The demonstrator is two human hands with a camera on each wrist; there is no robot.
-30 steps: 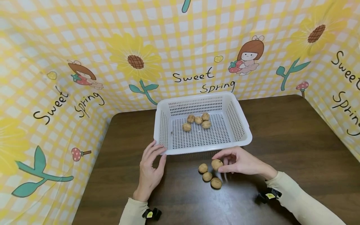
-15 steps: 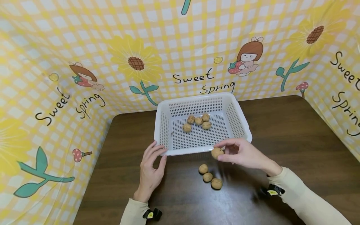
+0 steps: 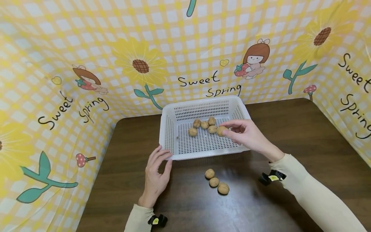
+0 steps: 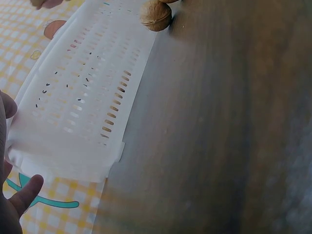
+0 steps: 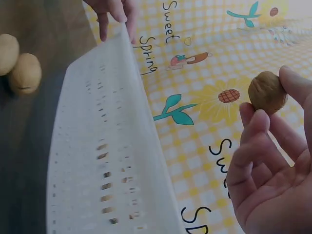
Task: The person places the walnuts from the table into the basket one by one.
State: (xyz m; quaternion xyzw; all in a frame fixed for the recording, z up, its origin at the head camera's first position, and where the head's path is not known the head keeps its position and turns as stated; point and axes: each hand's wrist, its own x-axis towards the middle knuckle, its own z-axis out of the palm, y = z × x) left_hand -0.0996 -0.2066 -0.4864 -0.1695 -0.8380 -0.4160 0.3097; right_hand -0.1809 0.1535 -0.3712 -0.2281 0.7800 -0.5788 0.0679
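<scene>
My right hand (image 3: 246, 133) pinches a walnut (image 5: 267, 92) between thumb and fingertips, over the right part of a white plastic basket (image 3: 185, 158). Inside the basket several walnuts (image 3: 204, 125) lie loosely together on the perforated floor. At the basket's front left corner, my left hand (image 3: 156, 177) holds the rim, fingers over the edge and thumb by the front wall. Three walnuts (image 3: 214, 182) lie in a slanting row on the table in front of the basket.
The dark wooden table (image 3: 133, 135) carries the basket near its back edge. A yellow checked cloth (image 3: 185, 42) with flower prints rises behind the table and along both sides. Each wrist wears a black strap (image 3: 272, 178).
My right hand has lifted a walnut from beside the three on the table and carried it up over the front rim into the basket's space. The left hand stays at the corner.
</scene>
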